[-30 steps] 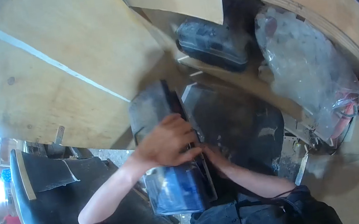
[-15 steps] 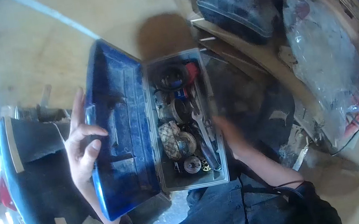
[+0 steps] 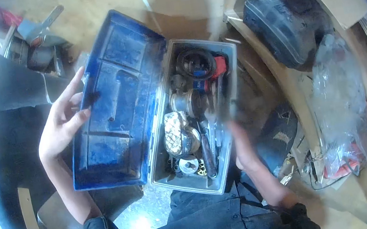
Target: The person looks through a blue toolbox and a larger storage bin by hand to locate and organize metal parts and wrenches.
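Observation:
An open toolbox (image 3: 163, 183) rests before my body, its blue lid (image 3: 116, 101) swung out to the left. My left hand (image 3: 63, 116) is at the lid's outer edge, thumb over the inside, fingers apart. My right hand (image 3: 245, 150) is against the box's right wall, its fingers partly hidden and blurred. Inside lie a black ring-shaped item (image 3: 195, 63), a red item (image 3: 220, 66), a wire spool (image 3: 184, 102), a patterned bundle (image 3: 177, 134), a wrench (image 3: 213, 126), a dark-handled tool (image 3: 208, 153) and a round metal disc (image 3: 188, 165).
A black case (image 3: 287, 26) is at the upper right, with a clear plastic bag (image 3: 339, 99) below it. Curved wooden strips (image 3: 275, 59) run beside them. Metal clamps or tools (image 3: 38, 48) lie at the upper left, near a dark padded surface (image 3: 19, 140).
The toolbox appears tilted clockwise and its lid looks wider in view. Both hands remain beside it. The surroundings have shifted in the picture as the camera turned.

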{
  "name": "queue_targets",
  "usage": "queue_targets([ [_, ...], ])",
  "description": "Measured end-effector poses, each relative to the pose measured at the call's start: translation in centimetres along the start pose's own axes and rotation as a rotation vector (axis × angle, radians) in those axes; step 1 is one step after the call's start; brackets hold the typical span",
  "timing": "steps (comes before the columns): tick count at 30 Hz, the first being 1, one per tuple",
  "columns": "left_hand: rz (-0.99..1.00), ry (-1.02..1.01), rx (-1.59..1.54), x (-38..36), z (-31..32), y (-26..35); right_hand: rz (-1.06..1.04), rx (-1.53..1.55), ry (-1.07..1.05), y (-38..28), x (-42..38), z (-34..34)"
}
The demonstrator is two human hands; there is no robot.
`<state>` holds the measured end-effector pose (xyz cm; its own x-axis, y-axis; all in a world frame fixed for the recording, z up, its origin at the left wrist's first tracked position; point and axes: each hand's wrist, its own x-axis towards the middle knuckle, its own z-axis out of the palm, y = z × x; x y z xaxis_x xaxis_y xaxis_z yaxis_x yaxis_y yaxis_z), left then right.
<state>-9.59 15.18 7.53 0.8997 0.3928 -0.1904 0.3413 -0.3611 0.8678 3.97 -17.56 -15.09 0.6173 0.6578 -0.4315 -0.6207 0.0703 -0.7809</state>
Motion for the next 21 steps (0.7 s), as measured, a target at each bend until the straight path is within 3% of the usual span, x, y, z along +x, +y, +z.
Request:
queue_targets([
  [6, -0.071, 0.068, 0.13, -0.5, 0.5, -0.6, -0.018, -0.013, -0.055, 2.5, -0.5, -0.7],
  [10, 0.003, 0.168, 0.177, -0.2, 1.0, -2.0, 0.071, 0.054, -0.062, 1.0, 0.3, -1.0],
  [15, -0.04, 0.133, 0.193, 0.0, -1.0, -5.0, 0.086, 0.109, 0.027, 1.8, 0.4, -1.5],
  [20, 0.081, 0.125, 0.2, 0.2, -1.9, -8.5, 0.096, 0.089, -0.063, 2.7, 0.5, -2.5],
  [21, 0.007, 0.152, 0.241, 0.0, -1.9, -8.5, 0.085, 0.075, -0.077, 2.9, 0.6, -3.0],
])
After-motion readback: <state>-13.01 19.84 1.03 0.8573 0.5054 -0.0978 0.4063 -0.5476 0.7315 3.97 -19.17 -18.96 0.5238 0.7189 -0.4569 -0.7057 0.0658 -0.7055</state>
